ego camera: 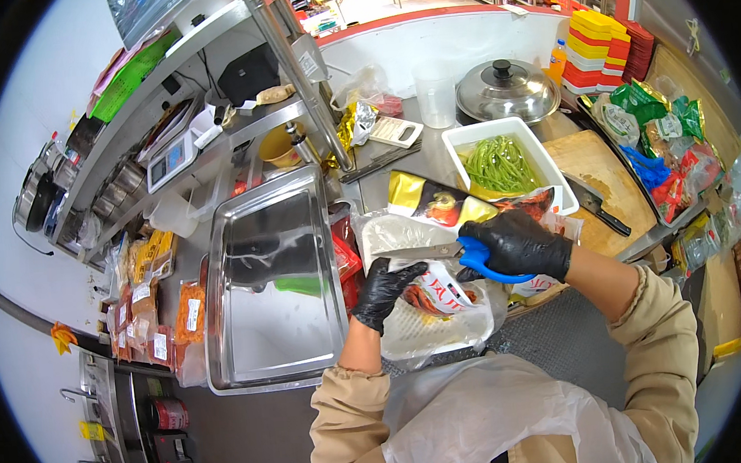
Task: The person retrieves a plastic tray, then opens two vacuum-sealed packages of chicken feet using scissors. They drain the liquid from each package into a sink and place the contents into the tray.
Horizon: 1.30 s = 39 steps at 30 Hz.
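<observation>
My right hand (514, 245), in a black glove, grips the blue handles of a pair of scissors (432, 252). The steel blades point left, across the top edge of a printed food packet (441, 291). That packet is pinched in my black-gloved left hand (381, 298), close to the blade tips. Whether the blades have cut it cannot be made out. Beneath both hands lies a white perforated plastic basket (409, 337), lined with clear plastic. A black and yellow food packet (435, 199) rests across its far side.
A shiny steel tray (283, 358) stands at left. Beyond the basket, a white tub (457, 140) contains green vegetable strips (500, 166). A cleaver (595, 205) lies on the wooden cutting board (630, 215) at right. A lidded pan (505, 93) and a steel shelf (231, 135) stand farther back.
</observation>
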Tool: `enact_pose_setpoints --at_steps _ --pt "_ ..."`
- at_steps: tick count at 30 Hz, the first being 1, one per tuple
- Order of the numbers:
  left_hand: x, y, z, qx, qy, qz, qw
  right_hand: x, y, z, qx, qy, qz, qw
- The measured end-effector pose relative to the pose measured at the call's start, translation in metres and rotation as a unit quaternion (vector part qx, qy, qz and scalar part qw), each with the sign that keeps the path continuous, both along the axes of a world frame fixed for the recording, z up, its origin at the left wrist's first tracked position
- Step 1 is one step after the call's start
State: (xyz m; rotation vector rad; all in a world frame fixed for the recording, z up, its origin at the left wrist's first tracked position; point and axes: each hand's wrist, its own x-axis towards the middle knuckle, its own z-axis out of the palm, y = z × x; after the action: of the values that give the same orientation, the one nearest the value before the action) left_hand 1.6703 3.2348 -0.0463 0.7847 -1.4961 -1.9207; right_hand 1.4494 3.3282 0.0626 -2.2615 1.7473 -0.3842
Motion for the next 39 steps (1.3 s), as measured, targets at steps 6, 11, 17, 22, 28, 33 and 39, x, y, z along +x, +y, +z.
enact_pose_setpoints --at_steps 6,11,17,22,28,33,39 --pt "0.01 0.002 0.002 -0.009 -0.017 0.057 0.998 -0.103 0.055 -0.011 -0.138 -0.273 -0.264 0.915" --pt "0.007 0.01 0.002 -0.011 0.008 0.128 0.992 -0.216 0.138 -0.085 -0.08 -0.069 -0.559 0.822" --pt "-0.003 0.016 -0.006 -0.02 -0.017 0.19 0.981 -0.274 0.181 -0.201 0.016 0.001 -0.597 0.802" --pt "-0.005 0.031 0.0 0.008 0.0 0.253 0.968 -0.244 0.141 -0.156 0.074 0.02 -0.54 0.838" --pt "-0.018 0.048 0.005 -0.012 0.008 0.312 0.95 -0.154 0.137 -0.109 -0.107 -0.323 -0.171 0.925" --pt "-0.028 0.059 0.006 -0.014 0.024 0.33 0.944 -0.141 0.11 -0.163 -0.101 -0.466 -0.21 0.854" --pt "-0.038 0.081 0.02 -0.014 0.017 0.385 0.923 -0.142 0.111 -0.203 -0.095 -0.48 -0.234 0.84"
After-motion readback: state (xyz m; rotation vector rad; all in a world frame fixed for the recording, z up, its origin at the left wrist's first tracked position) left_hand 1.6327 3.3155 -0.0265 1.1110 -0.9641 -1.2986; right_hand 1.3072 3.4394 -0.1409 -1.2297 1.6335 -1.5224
